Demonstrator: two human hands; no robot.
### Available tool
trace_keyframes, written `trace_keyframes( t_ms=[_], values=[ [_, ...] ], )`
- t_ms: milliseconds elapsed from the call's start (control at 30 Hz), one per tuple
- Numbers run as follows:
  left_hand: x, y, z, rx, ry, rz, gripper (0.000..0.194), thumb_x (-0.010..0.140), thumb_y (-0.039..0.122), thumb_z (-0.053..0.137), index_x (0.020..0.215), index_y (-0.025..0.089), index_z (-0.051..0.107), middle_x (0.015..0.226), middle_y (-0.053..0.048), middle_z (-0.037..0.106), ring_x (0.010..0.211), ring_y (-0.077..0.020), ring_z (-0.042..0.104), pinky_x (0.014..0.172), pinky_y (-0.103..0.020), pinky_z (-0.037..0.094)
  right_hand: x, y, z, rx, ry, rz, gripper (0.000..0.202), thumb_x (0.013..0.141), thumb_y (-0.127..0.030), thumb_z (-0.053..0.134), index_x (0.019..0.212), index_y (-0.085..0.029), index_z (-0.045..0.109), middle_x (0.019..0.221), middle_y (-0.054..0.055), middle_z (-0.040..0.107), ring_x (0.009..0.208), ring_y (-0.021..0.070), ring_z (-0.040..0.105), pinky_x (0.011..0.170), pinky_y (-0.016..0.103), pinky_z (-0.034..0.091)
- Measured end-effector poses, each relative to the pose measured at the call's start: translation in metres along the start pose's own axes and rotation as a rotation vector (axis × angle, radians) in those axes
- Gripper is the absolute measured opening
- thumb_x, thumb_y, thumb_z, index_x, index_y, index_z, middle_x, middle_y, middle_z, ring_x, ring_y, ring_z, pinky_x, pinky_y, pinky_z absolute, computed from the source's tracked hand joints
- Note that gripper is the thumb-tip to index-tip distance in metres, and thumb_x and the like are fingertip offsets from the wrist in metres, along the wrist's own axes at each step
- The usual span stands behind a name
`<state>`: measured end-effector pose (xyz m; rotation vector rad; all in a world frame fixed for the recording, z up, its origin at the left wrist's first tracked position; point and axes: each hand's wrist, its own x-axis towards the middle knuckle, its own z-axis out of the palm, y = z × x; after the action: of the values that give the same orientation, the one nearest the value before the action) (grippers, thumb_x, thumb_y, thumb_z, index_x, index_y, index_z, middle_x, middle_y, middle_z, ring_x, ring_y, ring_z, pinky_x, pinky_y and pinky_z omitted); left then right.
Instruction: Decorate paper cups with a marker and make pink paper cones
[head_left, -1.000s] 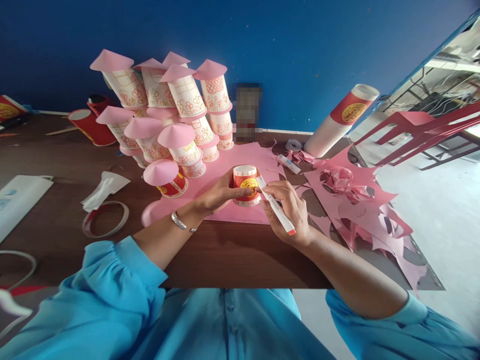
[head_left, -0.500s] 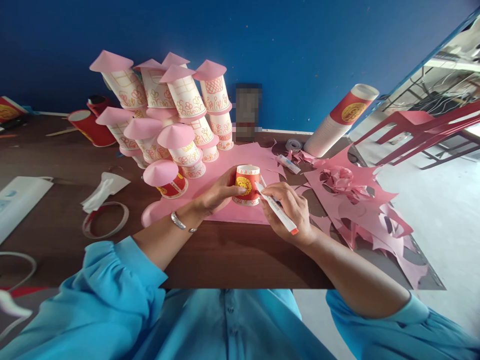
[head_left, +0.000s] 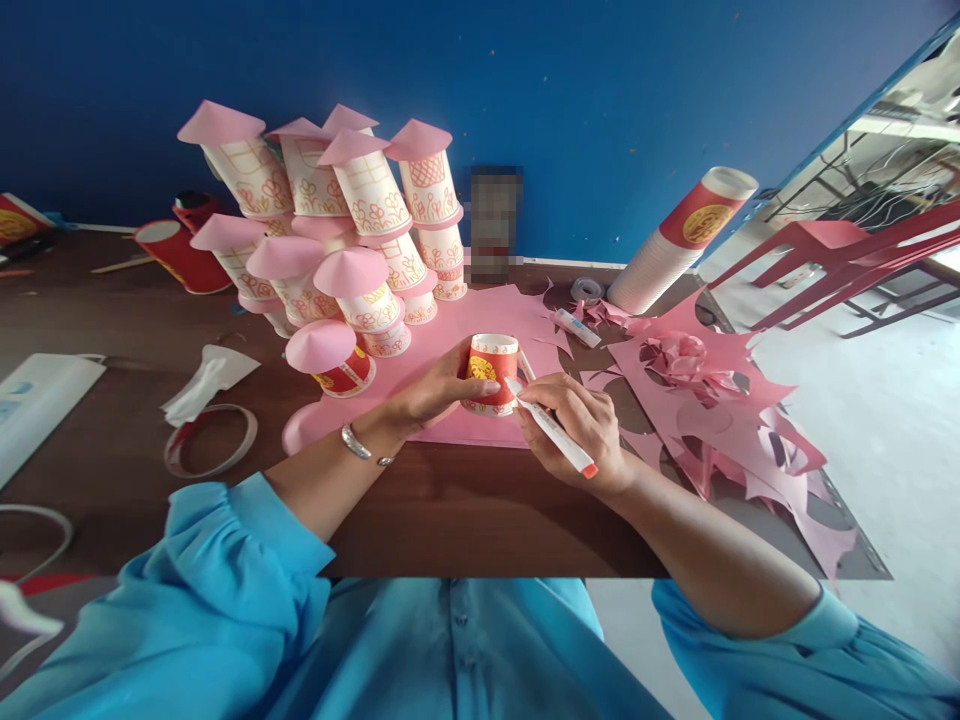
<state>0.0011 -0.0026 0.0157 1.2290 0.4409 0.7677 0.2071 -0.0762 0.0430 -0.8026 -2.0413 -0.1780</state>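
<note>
My left hand (head_left: 439, 388) is closed round the left side of a red paper cup (head_left: 504, 372), with the thumb over its yellow emblem. The cup has white bands with drawn patterns at top and bottom. In my right hand (head_left: 577, 425) is a white marker pen (head_left: 559, 437) with an orange end, its other end against the right side of the cup. A second thin white stick-like piece shows behind the right fingers; its kind is unclear. Under the cup lies pink paper (head_left: 480, 430). Close to my left hand stands a small red cup (head_left: 352, 378) with a pink cone roof.
Stacked white paper-cup towers (head_left: 375, 200) with pink cone roofs stand at the back left. A tall cup stack (head_left: 660, 265) leans at the back right. Pink paper scraps (head_left: 720, 400), a glue stick (head_left: 577, 327) and a tape roll (head_left: 587, 290) lie rightward. A large ring (head_left: 174, 455) lies left.
The cup has shifted slightly left and down and turned a little in my left hand. The marker's end near the cup has moved slightly left and down.
</note>
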Motion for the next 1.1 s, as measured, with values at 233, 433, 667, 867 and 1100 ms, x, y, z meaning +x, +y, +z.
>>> trace_keyframes(
  t_ms=[233, 433, 667, 867, 1100],
  values=[
    [-0.0010, -0.0037, -0.0029, 0.053, 0.002, -0.015, 0.062, 0.085, 0.034, 0.086, 0.139, 0.019, 0.060, 0.131, -0.014, 0.069, 0.116, -0.0287, 0.067, 0.095, -0.039, 0.056, 0.0009, 0.0005, -0.0016, -0.032, 0.008, -0.031, 0.015, 0.099, -0.012, 0.063, 0.111, -0.021, 0.061, 0.090, 0.003, 0.079, 0.074, 0.0154, 0.077, 0.060, 0.024, 0.054],
    [-0.0018, -0.0052, -0.0030, 0.054, 0.012, -0.039, 0.063, 0.083, 0.033, 0.088, 0.138, 0.021, 0.059, 0.127, -0.012, 0.070, 0.118, -0.0286, 0.066, 0.095, -0.038, 0.056, 0.0016, 0.0013, -0.0019, -0.029, 0.009, -0.029, 0.015, 0.099, -0.011, 0.065, 0.111, -0.020, 0.061, 0.090, 0.003, 0.079, 0.079, 0.0156, 0.078, 0.064, 0.024, 0.056],
    [-0.0018, -0.0054, -0.0037, 0.076, 0.019, -0.055, 0.074, 0.082, 0.035, 0.089, 0.146, 0.022, 0.055, 0.143, -0.014, 0.065, 0.130, -0.0324, 0.062, 0.104, -0.043, 0.054, 0.0001, 0.0027, -0.0004, -0.023, 0.014, -0.022, 0.017, 0.099, -0.010, 0.064, 0.112, -0.021, 0.061, 0.092, 0.004, 0.079, 0.080, 0.0159, 0.078, 0.063, 0.024, 0.056],
    [-0.0027, -0.0048, -0.0029, 0.073, 0.017, -0.059, 0.076, 0.082, 0.036, 0.089, 0.147, 0.022, 0.054, 0.142, -0.014, 0.065, 0.130, -0.0325, 0.062, 0.103, -0.043, 0.054, -0.0015, 0.0031, 0.0000, -0.028, 0.013, -0.008, 0.018, 0.098, -0.009, 0.065, 0.111, -0.021, 0.062, 0.092, 0.003, 0.079, 0.081, 0.0156, 0.078, 0.065, 0.024, 0.056],
    [-0.0023, -0.0049, -0.0019, 0.045, 0.025, -0.079, 0.078, 0.079, 0.036, 0.090, 0.147, 0.021, 0.054, 0.141, -0.014, 0.064, 0.126, -0.0311, 0.063, 0.100, -0.041, 0.054, 0.0004, 0.0021, -0.0015, -0.025, -0.001, -0.014, 0.017, 0.099, -0.012, 0.064, 0.113, -0.022, 0.061, 0.093, 0.004, 0.079, 0.081, 0.0166, 0.079, 0.065, 0.024, 0.058]
  ],
)
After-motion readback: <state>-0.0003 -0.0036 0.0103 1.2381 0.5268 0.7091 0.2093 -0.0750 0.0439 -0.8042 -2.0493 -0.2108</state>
